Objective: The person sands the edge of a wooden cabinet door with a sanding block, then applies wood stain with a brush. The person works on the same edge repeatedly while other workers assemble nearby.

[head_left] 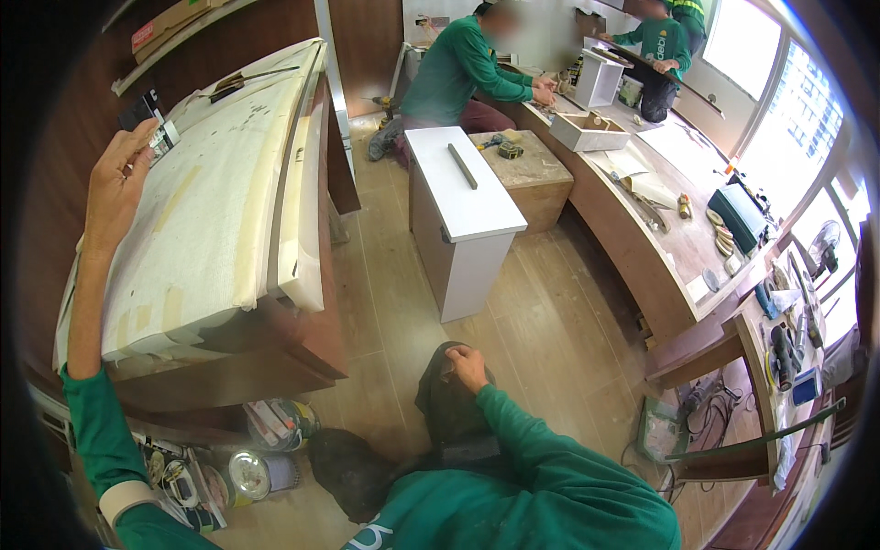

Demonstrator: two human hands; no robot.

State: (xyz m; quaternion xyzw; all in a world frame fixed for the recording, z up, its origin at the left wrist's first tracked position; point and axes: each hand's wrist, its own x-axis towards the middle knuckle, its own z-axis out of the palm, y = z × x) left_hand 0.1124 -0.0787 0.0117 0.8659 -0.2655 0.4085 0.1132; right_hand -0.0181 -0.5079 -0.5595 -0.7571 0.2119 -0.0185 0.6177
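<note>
My left hand (117, 174) is raised at the far left, over the cloth-covered top of a wooden cabinet (211, 174). Its fingers close on a small white-and-black packet-like item (164, 136); its exact kind is unclear. A dark flat object (137, 108) lies just beyond it. On my dark-trousered knee (449, 403) rests my right hand (469, 368), fingers bent together. Whatever they might hold is too small to make out. Ahead stands a white panelled cabinet unit (467, 183) with a narrow grey strip (463, 166) lying on its top.
Two people in green shirts (463, 69) work at the long curved counter (632, 220) ahead. A drill (509, 148) lies on a wooden box (536, 174). Paint cans (249, 475) and tools crowd the floor at lower left; a green tray (662, 431) and cables are at right.
</note>
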